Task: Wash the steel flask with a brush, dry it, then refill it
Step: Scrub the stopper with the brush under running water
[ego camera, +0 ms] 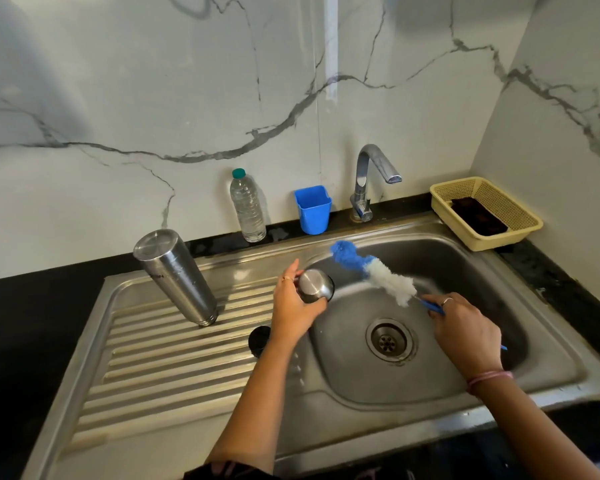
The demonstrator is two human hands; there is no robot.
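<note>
Your left hand (293, 308) grips the steel cap (315, 285), your right hand (465, 329) pinches the brush (374, 271); the flask (175, 275) drains upside down, drying and refilling remain.

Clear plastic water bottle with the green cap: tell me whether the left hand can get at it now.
Probably not yet: the left hand grips a small steel cup, though the path to the clear plastic bottle looks open.
</note>
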